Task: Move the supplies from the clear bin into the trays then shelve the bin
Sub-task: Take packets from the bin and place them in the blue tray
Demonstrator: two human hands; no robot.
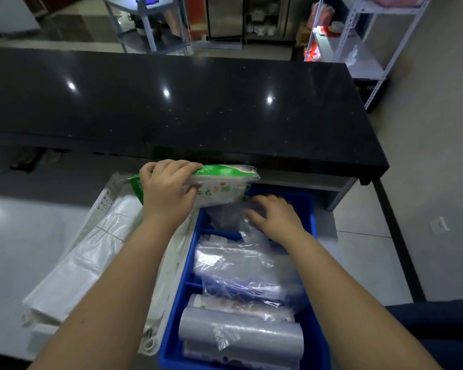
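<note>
item: green-and-white packet (225,182) – printed wrapper with a pale sunburst on the green top band and small coloured pictures on the white face; any lettering is too blurred to read.
position: held above the far left corner of the blue tray (182,289), long axis lying across the tray's width, left end out over the white tray (104,198), top edge tipped slightly away.
left hand (166,188): forearm reaching forward along the blue tray's left wall; fingers (179,165) curled over the packet's upper edge, thumb on its near face – a firm grip.
right hand (275,217): palm down in the blue tray's far compartment, fingers loosely spread, resting on crumpled clear bags (241,263), clasping nothing.
also in the blue tray: a grey roll (238,335) in the near compartment, lying crosswise.
left of the blue tray: white bags (91,252) in the white tray.
beyond the blue tray: black surface (198,102).
</note>
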